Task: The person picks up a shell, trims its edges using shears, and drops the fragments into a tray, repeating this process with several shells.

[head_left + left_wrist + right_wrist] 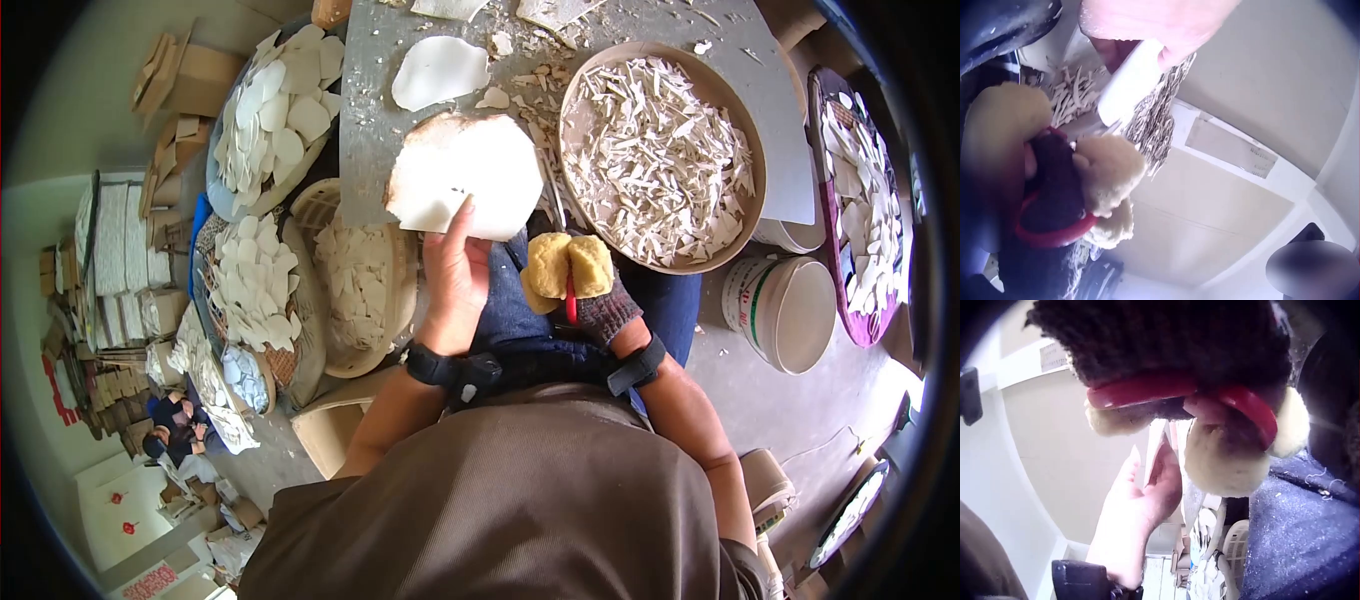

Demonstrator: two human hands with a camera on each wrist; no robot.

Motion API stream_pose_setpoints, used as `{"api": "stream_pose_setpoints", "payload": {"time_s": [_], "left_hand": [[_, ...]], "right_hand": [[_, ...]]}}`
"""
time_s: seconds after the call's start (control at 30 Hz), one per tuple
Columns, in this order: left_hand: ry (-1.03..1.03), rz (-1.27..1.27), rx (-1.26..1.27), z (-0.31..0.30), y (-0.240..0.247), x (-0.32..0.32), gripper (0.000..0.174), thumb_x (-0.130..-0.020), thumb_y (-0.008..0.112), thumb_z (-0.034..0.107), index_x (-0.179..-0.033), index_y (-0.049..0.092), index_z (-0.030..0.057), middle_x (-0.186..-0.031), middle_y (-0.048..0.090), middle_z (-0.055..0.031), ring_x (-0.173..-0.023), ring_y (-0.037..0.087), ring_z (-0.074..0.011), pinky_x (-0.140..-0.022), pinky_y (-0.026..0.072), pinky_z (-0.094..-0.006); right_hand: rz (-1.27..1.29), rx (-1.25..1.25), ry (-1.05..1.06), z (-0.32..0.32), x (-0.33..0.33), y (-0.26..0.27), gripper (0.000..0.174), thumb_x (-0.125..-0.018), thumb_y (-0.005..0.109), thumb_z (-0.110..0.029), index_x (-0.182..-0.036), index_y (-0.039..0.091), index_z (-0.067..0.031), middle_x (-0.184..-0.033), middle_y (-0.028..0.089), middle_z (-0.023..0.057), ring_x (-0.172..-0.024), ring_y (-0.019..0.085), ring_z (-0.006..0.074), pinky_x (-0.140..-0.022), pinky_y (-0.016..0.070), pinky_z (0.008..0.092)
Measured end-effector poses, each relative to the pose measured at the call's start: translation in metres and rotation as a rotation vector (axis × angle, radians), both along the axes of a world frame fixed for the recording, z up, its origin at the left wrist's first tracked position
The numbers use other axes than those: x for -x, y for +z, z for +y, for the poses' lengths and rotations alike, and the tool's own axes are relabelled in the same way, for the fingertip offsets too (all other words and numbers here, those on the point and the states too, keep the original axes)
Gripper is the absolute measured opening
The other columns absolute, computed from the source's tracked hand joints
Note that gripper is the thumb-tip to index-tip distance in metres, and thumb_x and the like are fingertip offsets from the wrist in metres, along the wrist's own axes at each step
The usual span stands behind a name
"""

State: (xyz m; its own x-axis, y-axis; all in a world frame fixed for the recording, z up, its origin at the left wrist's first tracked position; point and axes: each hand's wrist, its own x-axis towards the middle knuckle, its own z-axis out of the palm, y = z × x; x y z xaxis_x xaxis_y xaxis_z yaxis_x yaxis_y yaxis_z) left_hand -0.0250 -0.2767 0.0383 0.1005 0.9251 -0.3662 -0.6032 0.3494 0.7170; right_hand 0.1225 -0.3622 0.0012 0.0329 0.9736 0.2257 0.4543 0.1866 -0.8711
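My bare left hand pinches a white, flat slab by its near edge, thumb on top. The slab has a rough brownish rim along its left and upper sides. In the left wrist view it shows edge-on as a thin white sheet. My right hand, in a dark knit glove, holds red-handled scissors with yellow sponge padding on the handles. Fingers pass through the red loops in the right wrist view. A slim blade points up beside the slab's right edge.
A round tray of white strips sits on the grey table at right. Another white slab lies at the table's left. Baskets of white slices stand at left; a white bucket is on the floor at right.
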Motion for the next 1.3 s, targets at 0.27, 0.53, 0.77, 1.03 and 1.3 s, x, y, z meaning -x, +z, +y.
{"api": "stream_pose_setpoints", "payload": {"time_s": [0.27,0.53,0.77,1.03,1.3], "left_hand": [[-0.1,0.223,-0.101,0.008,-0.002,-0.006,0.03,-0.082,0.064,0.002,-0.11,0.056,-0.0043,-0.105,0.062,-0.0108,-0.091,0.062,-0.0175,-0.074,0.0521,-0.029],[-0.126,0.184,-0.048,0.002,-0.002,-0.007,0.031,-0.081,0.065,0.001,-0.11,0.056,-0.0063,-0.106,0.062,-0.0118,-0.092,0.062,-0.0186,-0.078,0.0516,-0.0315],[-0.172,0.202,-0.017,0.009,-0.007,0.003,0.038,-0.08,0.065,0.0,-0.116,0.052,-0.0015,-0.11,0.059,-0.0109,-0.096,0.06,-0.0201,-0.081,0.052,-0.0338],[-0.195,0.186,-0.01,0.014,-0.01,0.01,0.042,-0.08,0.063,-0.001,-0.12,0.048,0.0022,-0.112,0.058,-0.0092,-0.099,0.06,-0.0208,-0.081,0.0531,-0.035],[-0.324,0.241,0.051,0.009,-0.006,0.016,0.037,-0.08,0.066,0.003,-0.113,0.054,-0.0043,-0.106,0.061,-0.0124,-0.092,0.062,-0.0211,-0.077,0.054,-0.0343]], "right_hand": [[-0.135,-0.055,-0.002,0.0,-0.001,-0.017,0.023,-0.072,0.061,-0.011,-0.093,0.063,-0.0027,-0.084,0.063,0.0162,-0.078,0.059,0.0358,-0.067,0.0473,0.0416],[-0.097,-0.083,-0.002,0.004,-0.008,-0.008,0.022,-0.072,0.062,-0.013,-0.091,0.063,-0.0026,-0.08,0.062,0.0153,-0.076,0.059,0.035,-0.067,0.0469,0.0416],[-0.112,-0.084,-0.023,-0.002,-0.006,-0.008,0.024,-0.07,0.065,-0.015,-0.09,0.063,-0.0032,-0.081,0.063,0.0145,-0.075,0.059,0.0346,-0.067,0.0466,0.0412],[-0.069,-0.065,0.055,-0.002,-0.002,-0.015,0.023,-0.071,0.065,-0.015,-0.091,0.064,-0.0038,-0.081,0.063,0.0145,-0.078,0.059,0.034,-0.068,0.0469,0.0407],[0.072,-0.052,-0.023,0.002,-0.003,-0.049,0.022,-0.072,0.064,-0.014,-0.091,0.064,-0.0035,-0.083,0.063,0.0147,-0.078,0.06,0.0339,-0.068,0.0473,0.0407]]}}
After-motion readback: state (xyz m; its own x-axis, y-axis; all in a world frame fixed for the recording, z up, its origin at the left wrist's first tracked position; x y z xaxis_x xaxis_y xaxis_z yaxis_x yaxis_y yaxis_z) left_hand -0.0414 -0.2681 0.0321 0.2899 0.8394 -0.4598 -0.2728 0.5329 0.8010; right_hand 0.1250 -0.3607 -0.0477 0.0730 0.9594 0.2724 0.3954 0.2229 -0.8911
